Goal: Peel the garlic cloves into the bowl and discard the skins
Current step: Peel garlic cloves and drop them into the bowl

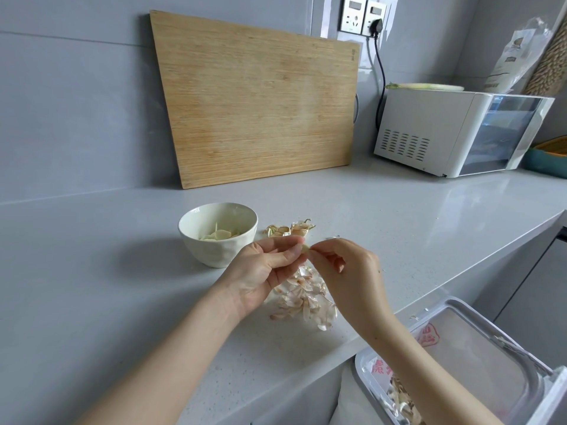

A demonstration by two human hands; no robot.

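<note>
Just right of bowl (214, 256), above counter (122, 286): garlic clove (304, 248) pinched between thumb and fingers of left hand (260, 271). Right hand (349, 271) nips skin at clove's end with its fingertips, other fingers curled. Bowl holds peeled cloves. Skin pile (303, 297) right of bowl, under both hands; bin (359, 378) farther right, below counter edge.

2 risks:
- slick clove squirts from pinch, lands in skins or bin
- torn skin clings, rides into bowl with clove

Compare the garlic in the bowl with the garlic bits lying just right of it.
The bowled garlic looks peeled, pale and smooth; the garlic bits show brownish papery skin. The first sits inside the white bowl; the bits lie loose on the counter.
</note>
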